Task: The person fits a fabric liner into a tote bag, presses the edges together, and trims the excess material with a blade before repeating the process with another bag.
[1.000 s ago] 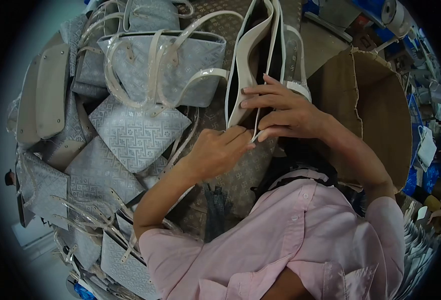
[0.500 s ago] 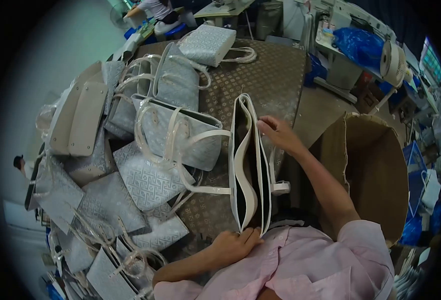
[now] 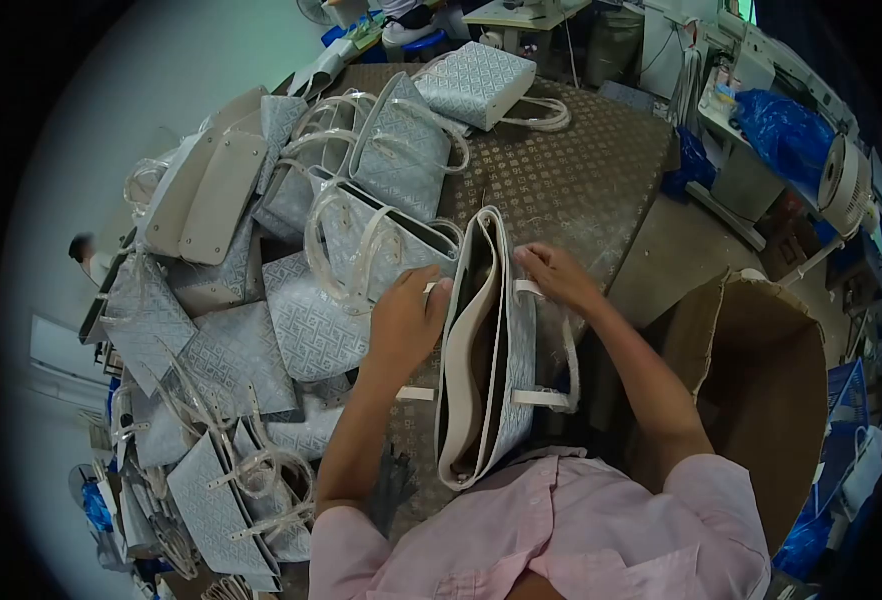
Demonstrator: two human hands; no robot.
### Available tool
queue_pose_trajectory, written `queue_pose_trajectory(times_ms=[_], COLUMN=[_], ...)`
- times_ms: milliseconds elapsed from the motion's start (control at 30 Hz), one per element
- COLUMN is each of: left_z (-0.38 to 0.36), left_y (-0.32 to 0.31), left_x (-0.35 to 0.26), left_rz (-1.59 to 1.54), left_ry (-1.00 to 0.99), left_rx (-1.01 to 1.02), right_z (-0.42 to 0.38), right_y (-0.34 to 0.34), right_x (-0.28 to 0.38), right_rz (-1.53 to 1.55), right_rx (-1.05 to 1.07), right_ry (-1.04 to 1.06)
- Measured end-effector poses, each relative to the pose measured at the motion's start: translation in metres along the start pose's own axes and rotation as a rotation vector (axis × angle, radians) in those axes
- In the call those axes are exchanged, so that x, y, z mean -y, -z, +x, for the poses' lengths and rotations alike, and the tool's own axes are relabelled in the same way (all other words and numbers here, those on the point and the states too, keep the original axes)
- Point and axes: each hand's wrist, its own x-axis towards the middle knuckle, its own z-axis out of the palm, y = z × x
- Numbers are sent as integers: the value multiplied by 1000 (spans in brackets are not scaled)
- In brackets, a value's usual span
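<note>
A pale silver-grey patterned handbag (image 3: 521, 350) stands upright on the table in front of me, its mouth gaping toward me. Inside it, a cream divider (image 3: 473, 345) curves along the dark lining. On the bag's left side, my left hand (image 3: 406, 320) is closed around a white handle strap, with a bit of strap showing between thumb and forefinger. My right hand (image 3: 558, 275) has its fingers curled at the far right rim, beside the other handle (image 3: 571, 345). Its fingertips are partly hidden by the strap and bag edge.
Several similar bags (image 3: 321, 315) are heaped on the left of the brown patterned table (image 3: 601, 150). One bag (image 3: 476, 85) lies at the far edge. To my right stands an open cardboard box (image 3: 761, 370). Beyond are a fan (image 3: 846, 185) and blue plastic (image 3: 786, 130).
My left hand has moved from the bag's near end up to the strap on its left side. My right hand stays by the far right rim. The camera view has shifted.
</note>
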Motion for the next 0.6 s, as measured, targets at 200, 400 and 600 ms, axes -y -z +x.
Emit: queue_pose_trajectory(times_ms=[200,400,600], left_z=[31,32,20], left_y=[-26,-30,30], left_x=[-2,-29,-56], left_rz=[19,468,719], left_ry=[106,226,7], left_rx=[615,527,610], right_z=[-60,-95,-139], right_y=[-44,-47,-98], right_x=[-41,-32,11], right_rz=[531,462,520], right_rx=[-260,253,948], right_ry=[26,62,70])
